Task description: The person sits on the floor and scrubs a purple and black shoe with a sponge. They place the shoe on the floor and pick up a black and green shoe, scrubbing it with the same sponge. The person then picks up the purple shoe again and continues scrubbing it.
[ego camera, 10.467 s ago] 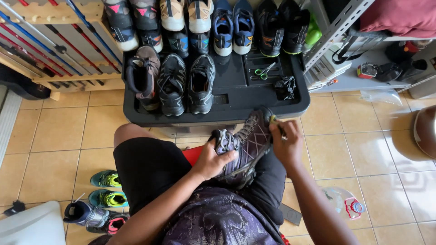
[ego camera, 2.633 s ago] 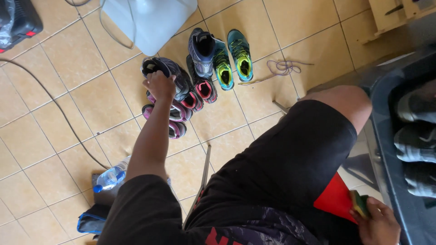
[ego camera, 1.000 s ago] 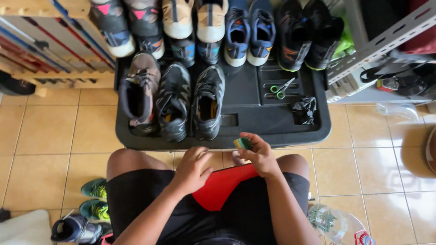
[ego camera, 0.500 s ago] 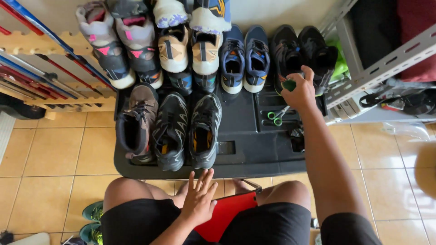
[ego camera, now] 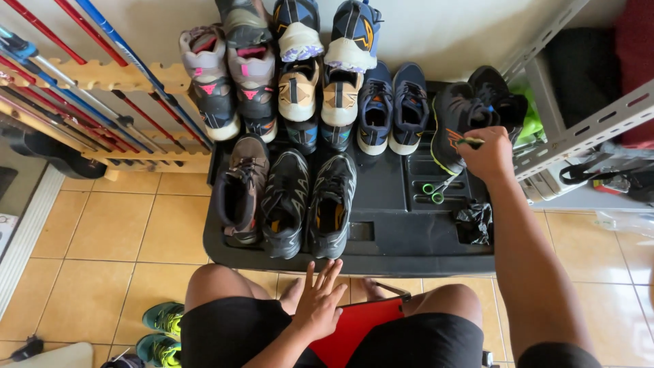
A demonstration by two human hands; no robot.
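My right hand (ego camera: 489,154) reaches out over the black tray (ego camera: 402,235), fingers closed on a small green item (ego camera: 470,142). It rests against a black shoe with orange marks (ego camera: 451,119) at the tray's far right. My left hand (ego camera: 320,300) lies flat with its fingers spread, on a red flat thing (ego camera: 361,324) between my thighs. I cannot tell what the green item is.
Several pairs of shoes stand on the tray, with more stacked against the wall behind. Green-handled scissors (ego camera: 436,189) and a crumpled black thing (ego camera: 475,219) lie on the tray's right side. Poles on a wooden rack (ego camera: 102,146) stand left, a metal shelf (ego camera: 579,133) right, green shoes (ego camera: 161,330) on the floor.
My right hand left my lap with the green item and stretched forward to the black shoes at the tray's far right. My left hand stayed on the red thing.
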